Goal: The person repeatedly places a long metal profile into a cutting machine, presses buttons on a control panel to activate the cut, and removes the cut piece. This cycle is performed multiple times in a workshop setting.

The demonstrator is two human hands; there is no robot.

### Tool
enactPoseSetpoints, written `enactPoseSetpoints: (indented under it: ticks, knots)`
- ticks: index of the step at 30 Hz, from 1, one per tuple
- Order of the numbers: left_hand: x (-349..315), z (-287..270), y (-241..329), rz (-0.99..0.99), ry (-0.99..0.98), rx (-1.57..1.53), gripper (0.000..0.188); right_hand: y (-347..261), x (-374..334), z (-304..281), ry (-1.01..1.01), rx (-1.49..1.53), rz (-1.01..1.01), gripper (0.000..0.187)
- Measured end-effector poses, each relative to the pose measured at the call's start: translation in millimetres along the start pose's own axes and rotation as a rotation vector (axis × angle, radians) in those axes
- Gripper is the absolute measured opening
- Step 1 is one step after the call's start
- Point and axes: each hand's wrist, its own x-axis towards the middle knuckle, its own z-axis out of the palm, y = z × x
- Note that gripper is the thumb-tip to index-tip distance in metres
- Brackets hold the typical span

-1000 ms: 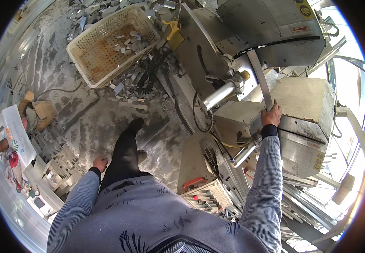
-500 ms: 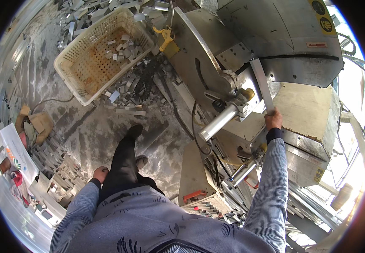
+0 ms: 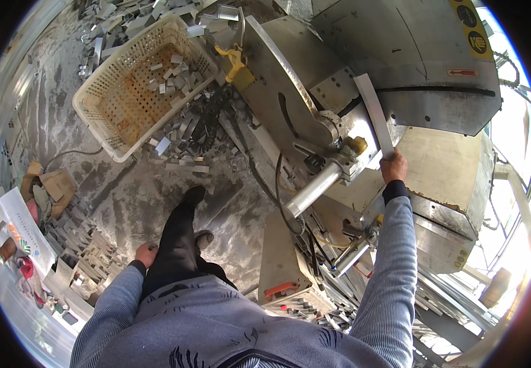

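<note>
My right hand is closed round the near end of a flat silver metal bar. The bar slants away from me across the bed of a large cutting machine, beside a metal guard and a clamp cylinder. Its far end stands clear of my fingers and reaches the plate by the machine's upper housing. Low on the left, my left hand hangs beside my thigh with its fingers curled; what it holds, if anything, is hidden.
A cream plastic basket with small metal offcuts stands on the floor at far left. Scrap pieces lie around it. A yellow air gun hangs by the machine. Stacked metal pieces and a white box are at left.
My right hand has moved the metal bar slightly farther away and to the left over the machine. The whole view has shifted a little. My left hand stays by my thigh.
</note>
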Motion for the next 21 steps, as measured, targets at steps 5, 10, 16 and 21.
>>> enactPoseSetpoints:
  ticks: [5,10,16,21]
  knots:
    - [3,4,-4,-0.032,0.010,0.000,0.027,-2,2,4,0.031,0.071,-0.006,0.032]
    - [4,5,1,-0.061,0.008,-0.045,0.027,-3,3,0,-0.033,0.011,0.032,0.027]
    - [7,8,2,-0.046,0.019,-0.030,0.027,-6,4,-2,-0.063,-0.013,0.083,0.035]
    - [9,12,-2,-0.026,0.040,0.000,0.028,-8,-2,-10,-0.083,0.031,0.071,0.061]
